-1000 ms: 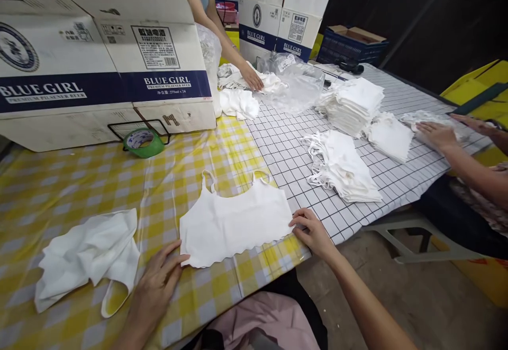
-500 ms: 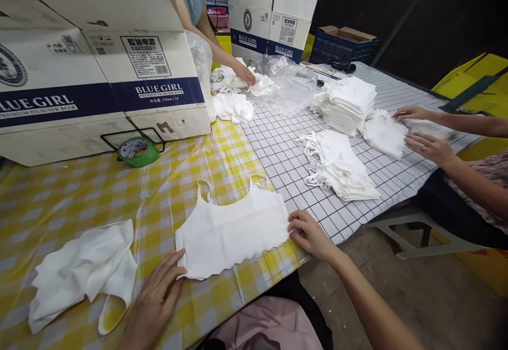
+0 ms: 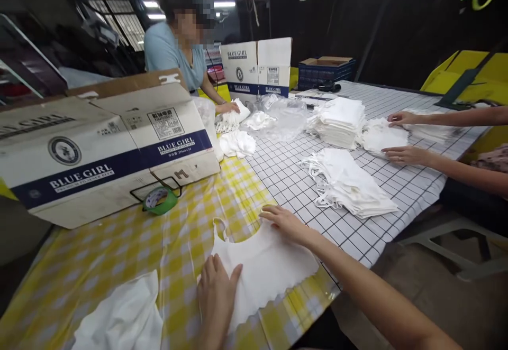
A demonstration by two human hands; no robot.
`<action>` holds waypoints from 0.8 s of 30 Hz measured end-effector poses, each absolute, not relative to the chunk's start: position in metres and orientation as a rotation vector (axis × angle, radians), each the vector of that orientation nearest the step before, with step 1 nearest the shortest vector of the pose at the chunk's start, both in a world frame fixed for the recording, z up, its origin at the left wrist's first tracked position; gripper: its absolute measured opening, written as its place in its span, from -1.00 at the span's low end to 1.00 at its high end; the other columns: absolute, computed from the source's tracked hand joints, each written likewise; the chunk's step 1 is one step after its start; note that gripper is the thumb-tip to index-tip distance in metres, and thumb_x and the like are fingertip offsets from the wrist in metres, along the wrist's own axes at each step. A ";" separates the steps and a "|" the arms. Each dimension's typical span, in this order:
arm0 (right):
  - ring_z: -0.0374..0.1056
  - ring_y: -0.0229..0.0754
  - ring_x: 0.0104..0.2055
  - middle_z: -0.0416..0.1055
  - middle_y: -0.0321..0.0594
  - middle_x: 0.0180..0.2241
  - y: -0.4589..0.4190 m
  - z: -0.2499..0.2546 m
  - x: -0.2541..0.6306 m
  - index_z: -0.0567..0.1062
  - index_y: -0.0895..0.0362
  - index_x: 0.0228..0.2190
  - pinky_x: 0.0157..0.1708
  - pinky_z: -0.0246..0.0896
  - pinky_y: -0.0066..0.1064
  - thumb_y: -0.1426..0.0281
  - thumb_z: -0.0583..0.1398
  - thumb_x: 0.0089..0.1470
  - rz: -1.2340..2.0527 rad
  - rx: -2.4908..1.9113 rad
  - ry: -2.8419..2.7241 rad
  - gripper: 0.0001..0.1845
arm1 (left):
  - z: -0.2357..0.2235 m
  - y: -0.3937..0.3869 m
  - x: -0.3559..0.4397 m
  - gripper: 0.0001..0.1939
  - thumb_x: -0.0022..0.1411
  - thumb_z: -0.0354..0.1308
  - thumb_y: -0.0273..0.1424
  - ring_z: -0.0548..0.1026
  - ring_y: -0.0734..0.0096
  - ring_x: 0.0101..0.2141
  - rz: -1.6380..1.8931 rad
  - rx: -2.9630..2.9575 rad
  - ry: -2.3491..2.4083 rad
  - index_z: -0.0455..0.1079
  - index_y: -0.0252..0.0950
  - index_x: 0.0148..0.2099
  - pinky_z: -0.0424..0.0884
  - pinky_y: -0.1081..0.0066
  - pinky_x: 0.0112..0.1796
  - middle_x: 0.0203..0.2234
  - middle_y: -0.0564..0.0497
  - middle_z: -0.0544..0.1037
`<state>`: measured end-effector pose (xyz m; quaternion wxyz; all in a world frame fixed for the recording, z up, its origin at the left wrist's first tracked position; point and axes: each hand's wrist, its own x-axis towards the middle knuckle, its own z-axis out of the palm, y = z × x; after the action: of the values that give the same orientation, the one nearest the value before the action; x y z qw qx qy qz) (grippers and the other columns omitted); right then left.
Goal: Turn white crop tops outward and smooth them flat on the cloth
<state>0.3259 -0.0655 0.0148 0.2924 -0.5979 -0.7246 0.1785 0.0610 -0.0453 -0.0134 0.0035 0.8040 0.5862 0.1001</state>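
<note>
A white camisole top lies spread on the yellow checked cloth in front of me, its scalloped hem toward me. My left hand rests on its left side, fingers stretched and thumb apart. At the upper right, by the strap there, my right hand lies over the fabric with its fingers extended; the strap is mostly hidden beneath them. The left strap stands up in a loop. Another white garment lies crumpled at the lower left, cut off by the frame edge.
Green tape sits by a beer carton. Stacked white garments and a strapped pile lie on the grid cloth. One co-worker's hands touch garments at right; another person reaches in behind the carton.
My right hand has moved from the camisole's lower right corner up to its right strap. My left hand has shifted onto its left side. The view has tilted up.
</note>
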 end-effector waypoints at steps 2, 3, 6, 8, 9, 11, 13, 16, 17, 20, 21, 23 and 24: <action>0.16 -0.09 0.04 0.28 -0.16 0.00 -0.052 0.012 0.324 0.31 0.00 0.02 -0.06 0.12 -0.25 0.65 0.10 -0.08 0.561 -1.584 -2.023 -0.39 | -0.017 -0.051 0.070 -0.42 0.17 -0.01 -0.14 0.28 -0.10 -0.01 0.280 2.543 1.870 0.20 -0.55 0.05 0.29 0.09 -0.13 -0.01 -0.41 0.29; 0.20 -0.09 -0.03 0.32 -0.15 -0.07 -0.048 0.010 0.324 0.34 0.03 -0.01 -0.12 0.15 -0.26 0.63 0.11 -0.09 0.611 -1.595 -2.038 -0.43 | -0.019 -0.053 0.073 -0.44 0.17 -0.02 -0.15 0.29 -0.08 -0.02 0.294 2.550 1.853 0.21 -0.54 0.04 0.29 0.11 -0.13 -0.03 -0.39 0.30; 0.26 -0.11 -0.20 0.36 -0.16 -0.29 -0.043 0.007 0.329 0.45 0.12 -0.23 -0.26 0.16 -0.30 0.58 0.14 -0.10 0.703 -1.618 -2.025 -0.67 | -0.027 -0.057 0.083 -0.47 0.17 -0.01 -0.17 0.30 0.00 -0.04 0.403 2.545 1.750 0.22 -0.52 0.02 0.26 0.15 -0.07 -0.09 -0.32 0.32; 0.26 -0.13 -0.24 0.36 -0.18 -0.35 -0.043 0.010 0.334 0.47 0.15 -0.38 -0.29 0.15 -0.34 0.58 0.17 -0.14 0.753 -1.598 -2.020 -0.80 | -0.033 -0.056 0.090 -0.47 0.15 0.02 -0.19 0.28 -0.01 -0.01 0.474 2.508 1.694 0.21 -0.53 0.03 0.20 0.13 -0.01 -0.08 -0.33 0.30; 0.26 -0.16 -0.26 0.36 -0.18 -0.35 -0.044 0.013 0.337 0.46 0.16 -0.44 -0.32 0.15 -0.36 0.56 0.19 -0.15 0.788 -1.580 -2.022 -0.85 | -0.035 -0.055 0.094 -0.46 0.15 0.03 -0.20 0.25 -0.03 0.02 0.492 2.475 1.668 0.20 -0.52 0.04 0.17 0.09 0.01 -0.05 -0.35 0.28; 0.27 -0.21 -0.32 0.37 -0.22 -0.34 -0.046 0.025 0.341 0.46 0.15 -0.46 -0.37 0.16 -0.41 0.49 0.21 -0.13 0.864 -1.532 -2.030 -0.92 | -0.035 -0.052 0.102 -0.43 0.12 0.05 -0.21 0.15 -0.10 0.11 0.508 2.375 1.599 0.17 -0.47 0.09 0.07 -0.03 0.06 0.05 -0.38 0.22; 0.28 -0.26 -0.37 0.37 -0.26 -0.38 -0.050 0.040 0.343 0.45 0.14 -0.43 -0.40 0.17 -0.43 0.38 0.20 -0.06 1.077 -1.411 -1.950 -0.91 | -0.030 -0.048 0.109 -0.38 0.07 0.11 -0.20 0.02 -0.16 0.18 0.525 2.229 1.505 0.18 -0.42 0.12 -0.07 -0.13 0.09 0.13 -0.38 0.16; 0.28 -0.30 -0.40 0.33 -0.33 -0.47 -0.057 0.062 0.336 0.42 0.15 -0.45 -0.35 0.20 -0.42 0.28 0.19 -0.01 1.524 -1.097 -1.585 -0.82 | -0.011 -0.045 0.118 -0.52 0.03 0.15 -0.21 0.05 -0.10 0.19 0.606 1.892 1.264 0.34 -0.29 0.00 -0.17 -0.08 0.14 0.11 -0.25 0.26; 0.27 -0.31 -0.41 0.31 -0.34 -0.48 -0.058 0.068 0.332 0.41 0.15 -0.46 -0.33 0.20 -0.42 0.26 0.21 -0.02 1.627 -1.002 -1.448 -0.80 | -0.002 -0.044 0.121 -0.60 0.05 0.15 -0.23 0.12 -0.05 0.16 0.647 1.737 1.154 0.39 -0.25 -0.05 -0.13 -0.02 0.15 0.07 -0.19 0.33; 0.27 -0.33 -0.41 0.31 -0.33 -0.46 -0.059 0.080 0.319 0.40 0.17 -0.41 -0.34 0.20 -0.44 0.22 0.27 -0.07 1.729 -0.862 -1.164 -0.72 | 0.024 -0.039 0.126 -0.72 0.10 0.12 -0.30 0.35 0.09 0.02 0.770 1.158 0.850 0.44 -0.23 -0.12 0.13 0.14 0.09 -0.10 -0.09 0.50; 0.27 -0.33 -0.42 0.31 -0.32 -0.46 -0.058 0.083 0.315 0.39 0.17 -0.40 -0.36 0.21 -0.43 0.21 0.28 -0.08 1.731 -0.845 -1.098 -0.69 | 0.033 -0.036 0.127 -0.73 0.10 0.11 -0.33 0.39 0.11 -0.02 0.794 0.963 0.775 0.45 -0.26 -0.13 0.20 0.17 0.05 -0.15 -0.08 0.53; 0.26 -0.32 -0.45 0.29 -0.31 -0.47 -0.056 0.088 0.309 0.38 0.18 -0.40 -0.42 0.22 -0.43 0.16 0.28 -0.10 1.711 -0.844 -1.003 -0.64 | 0.048 -0.026 0.127 -0.77 0.10 0.09 -0.38 0.46 0.13 -0.11 0.806 0.640 0.670 0.48 -0.31 -0.19 0.28 0.20 -0.01 -0.24 -0.09 0.57; 0.24 -0.32 -0.46 0.28 -0.31 -0.48 -0.055 0.090 0.306 0.37 0.18 -0.41 -0.46 0.21 -0.44 0.15 0.28 -0.11 1.691 -0.857 -0.973 -0.63 | 0.055 -0.021 0.126 -0.78 0.09 0.08 -0.39 0.49 0.14 -0.17 0.805 0.524 0.643 0.50 -0.32 -0.25 0.32 0.20 -0.04 -0.30 -0.09 0.59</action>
<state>0.3063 -0.0550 0.0904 0.4842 -0.3519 -0.3997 0.6942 0.1264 -0.0206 0.0549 0.8376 0.2476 0.3039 0.3806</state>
